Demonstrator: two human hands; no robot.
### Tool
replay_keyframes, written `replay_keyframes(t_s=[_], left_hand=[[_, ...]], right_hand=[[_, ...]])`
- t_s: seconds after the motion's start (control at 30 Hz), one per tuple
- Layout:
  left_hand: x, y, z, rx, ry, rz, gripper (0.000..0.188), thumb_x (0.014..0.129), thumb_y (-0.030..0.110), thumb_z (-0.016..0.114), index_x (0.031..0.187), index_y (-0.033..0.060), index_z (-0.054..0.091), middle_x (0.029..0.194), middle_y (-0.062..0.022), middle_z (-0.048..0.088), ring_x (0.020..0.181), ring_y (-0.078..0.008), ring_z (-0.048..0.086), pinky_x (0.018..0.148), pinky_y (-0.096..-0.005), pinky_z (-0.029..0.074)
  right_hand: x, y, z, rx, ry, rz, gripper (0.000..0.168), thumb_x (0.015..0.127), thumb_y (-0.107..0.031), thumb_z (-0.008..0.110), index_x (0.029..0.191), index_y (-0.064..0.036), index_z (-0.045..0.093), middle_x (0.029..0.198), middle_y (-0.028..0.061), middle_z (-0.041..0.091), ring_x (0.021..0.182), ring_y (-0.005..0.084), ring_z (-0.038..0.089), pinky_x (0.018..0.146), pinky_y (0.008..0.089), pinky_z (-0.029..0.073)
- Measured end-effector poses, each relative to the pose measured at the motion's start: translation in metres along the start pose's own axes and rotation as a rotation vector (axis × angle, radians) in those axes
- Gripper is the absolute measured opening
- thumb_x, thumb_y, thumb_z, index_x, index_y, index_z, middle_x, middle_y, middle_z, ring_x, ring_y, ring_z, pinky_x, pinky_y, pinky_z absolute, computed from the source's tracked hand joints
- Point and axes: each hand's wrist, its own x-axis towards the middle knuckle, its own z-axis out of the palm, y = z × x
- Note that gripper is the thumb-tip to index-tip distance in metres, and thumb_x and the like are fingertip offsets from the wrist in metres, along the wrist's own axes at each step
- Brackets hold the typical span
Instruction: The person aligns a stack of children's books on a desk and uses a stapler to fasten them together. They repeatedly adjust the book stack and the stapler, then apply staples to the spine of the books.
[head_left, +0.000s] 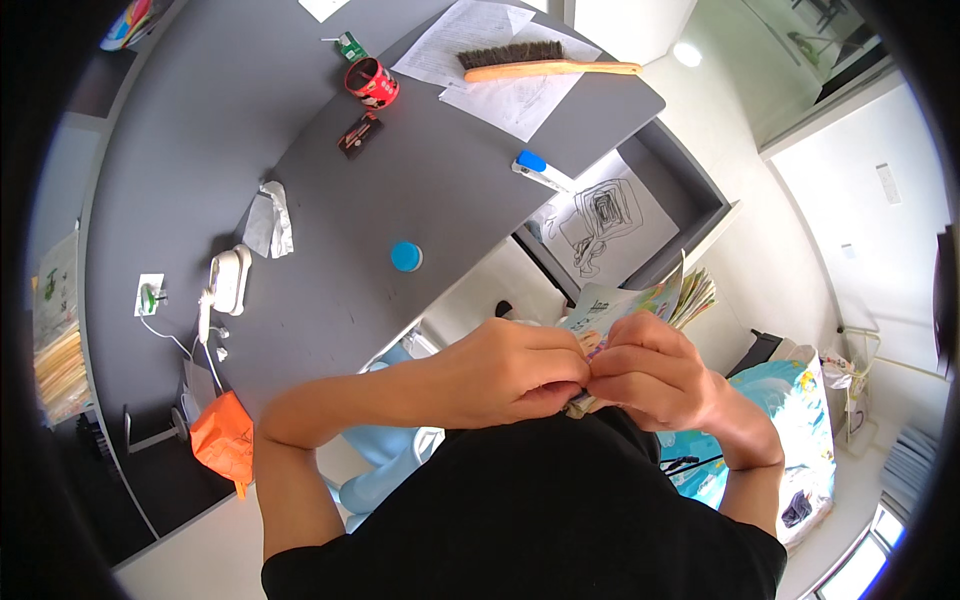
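Note:
My left hand (517, 371) and my right hand (656, 367) meet in front of my chest, fingertips pinched together at the near edge of a paper booklet (600, 307). The booklet has a printed cover with coloured pictures, and its pages fan out beyond my right hand. What lies between my fingertips is hidden. Past the booklet, an open drawer (705, 214) holds a white sheet with a black line drawing (611, 217). A marker with a blue cap (534, 163) lies at the edge of the grey desk (337, 225). A round blue lid (406, 256) is also on the desk.
A wooden-handled brush (555, 67) rests on printed papers (510, 112) at the far side. A red cup (371, 84), a dark card (360, 135), crumpled paper (270, 221) and a white device (229, 281) stand farther left. An orange bag (225, 439) hangs lower left.

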Motion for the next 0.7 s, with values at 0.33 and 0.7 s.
replay_keyframes(t_s=[0.33,0.7], left_hand=[[0.01,-0.003,0.008,0.102,0.144,0.191,0.018,0.067,-0.005,0.064,0.079,0.0047,0.055,0.075,-0.0058,0.055,0.065,-0.0246,0.057,0.056,-0.0331,0.047],[0.01,-0.013,0.01,0.159,0.175,0.215,0.015,0.065,-0.004,0.064,0.075,0.0048,0.056,0.073,-0.0077,0.055,0.066,-0.0268,0.058,0.058,-0.0331,0.05]], right_hand=[[0.006,0.001,-0.011,0.185,0.044,0.09,0.019,0.071,-0.004,0.075,0.081,0.001,0.059,0.082,0.011,0.061,0.068,0.0275,0.052,0.06,0.0347,0.046],[0.0,0.003,-0.002,-0.103,0.077,-0.195,0.026,0.053,-0.005,0.066,0.075,0.009,0.06,0.081,0.0186,0.06,0.068,0.0256,0.053,0.059,0.0358,0.05]])
